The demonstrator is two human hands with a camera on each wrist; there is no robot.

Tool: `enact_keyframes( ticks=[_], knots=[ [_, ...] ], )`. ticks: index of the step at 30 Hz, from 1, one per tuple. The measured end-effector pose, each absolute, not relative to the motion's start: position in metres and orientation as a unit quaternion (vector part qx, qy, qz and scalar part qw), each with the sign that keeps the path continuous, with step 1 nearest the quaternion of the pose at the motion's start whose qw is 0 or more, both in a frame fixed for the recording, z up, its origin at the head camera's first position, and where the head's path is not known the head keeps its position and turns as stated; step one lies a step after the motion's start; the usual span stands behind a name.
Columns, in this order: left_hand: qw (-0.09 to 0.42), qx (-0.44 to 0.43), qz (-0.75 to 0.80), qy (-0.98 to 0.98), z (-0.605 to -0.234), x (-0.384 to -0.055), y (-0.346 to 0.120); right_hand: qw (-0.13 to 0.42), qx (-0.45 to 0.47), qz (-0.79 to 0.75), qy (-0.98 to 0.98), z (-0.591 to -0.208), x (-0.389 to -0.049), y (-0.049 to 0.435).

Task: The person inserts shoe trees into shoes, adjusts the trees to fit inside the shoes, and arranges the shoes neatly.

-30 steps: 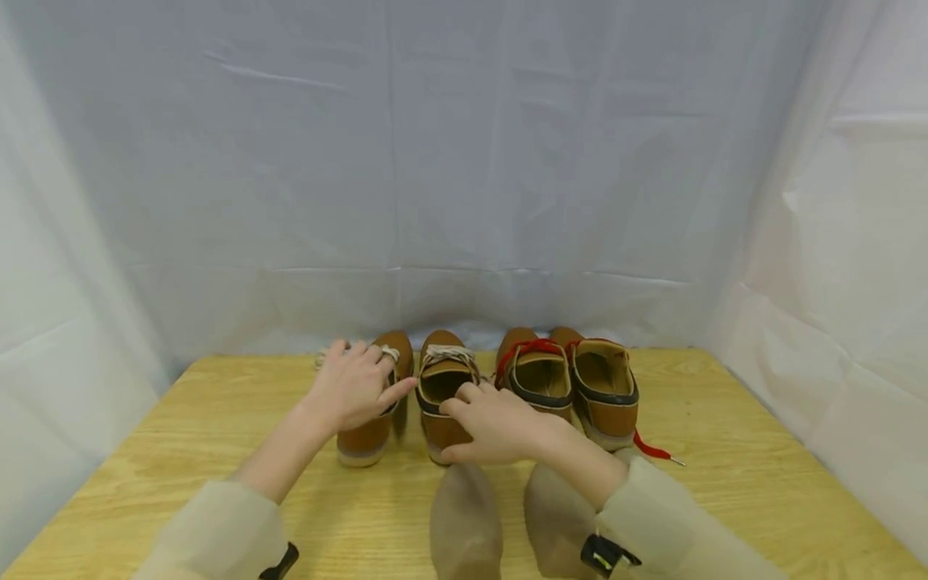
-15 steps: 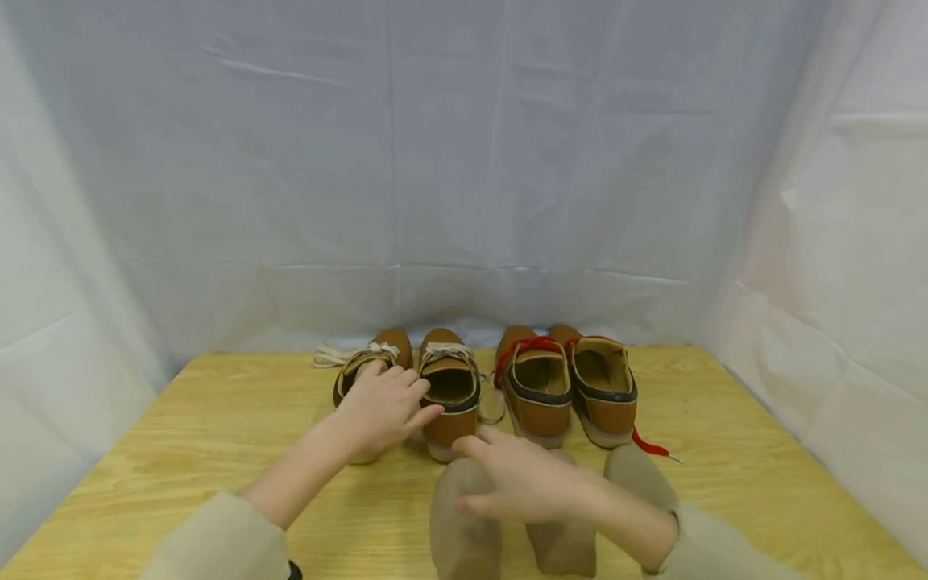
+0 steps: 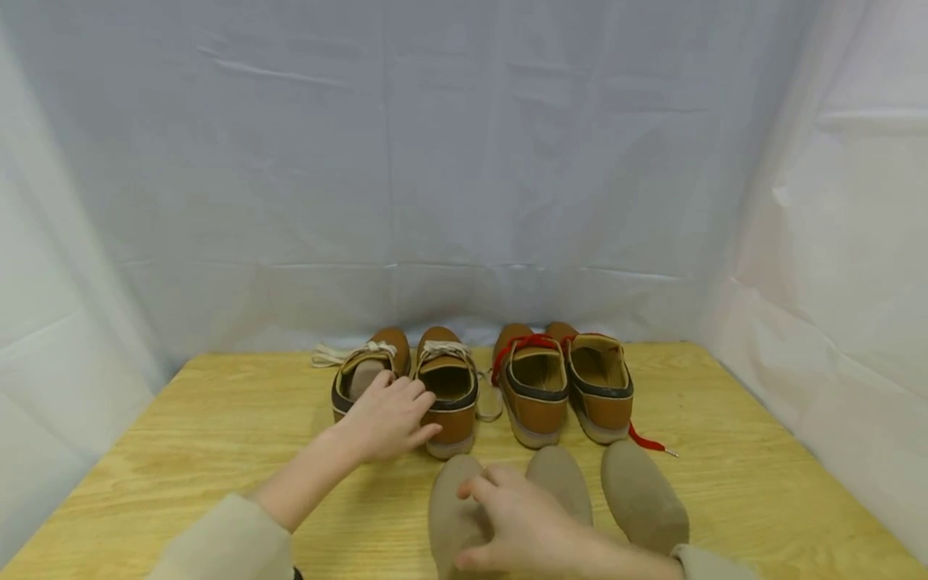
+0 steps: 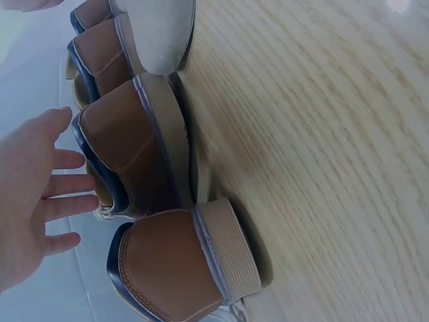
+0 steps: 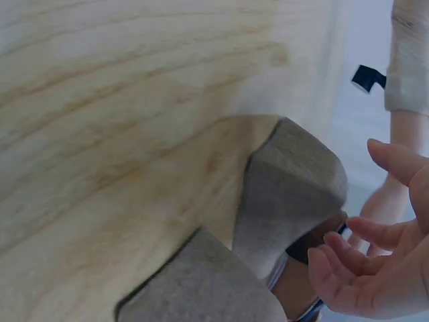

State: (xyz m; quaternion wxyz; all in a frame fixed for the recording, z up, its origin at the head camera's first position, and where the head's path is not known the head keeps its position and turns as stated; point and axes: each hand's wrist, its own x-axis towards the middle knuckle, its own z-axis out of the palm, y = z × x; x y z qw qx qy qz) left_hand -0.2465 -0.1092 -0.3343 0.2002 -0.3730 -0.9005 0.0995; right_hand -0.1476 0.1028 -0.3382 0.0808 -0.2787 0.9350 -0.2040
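Observation:
My left hand hovers at the heels of two brown shoes with cream laces, its fingers extended and holding nothing in the left wrist view. Inside the leftmost shoe lies a grey-beige insole; the shoe beside it shows a dark inside. My right hand is over the left one of three grey-beige insoles on the table, partly hiding this insole. Loosely bent fingers of that hand hold nothing in the right wrist view. The middle insole and right insole lie beside it.
Two brown shoes with red laces, one left and one right, stand at the back right. A red lace end trails on the wooden table. White sheeting encloses the back and sides.
My left hand has moved right, off the leftmost shoe, uncovering the insole inside it. My right hand has drawn back from the second shoe to over the left loose insole.

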Motion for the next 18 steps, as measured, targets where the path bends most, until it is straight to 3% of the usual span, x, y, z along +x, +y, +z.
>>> enact_keyframes(
  ticks=[6,18],
  knots=[
    [0.183,-0.368,0.094,-0.907,-0.338,-0.247,-0.107,0.042,-0.311,-0.122,0.942,-0.356,-0.146,0.098],
    [0.194,-0.381,0.084,-0.9,-0.339,-0.249,-0.106,-0.214,-0.403,-0.027,0.889,-0.393,-0.145,0.097]
  ],
)
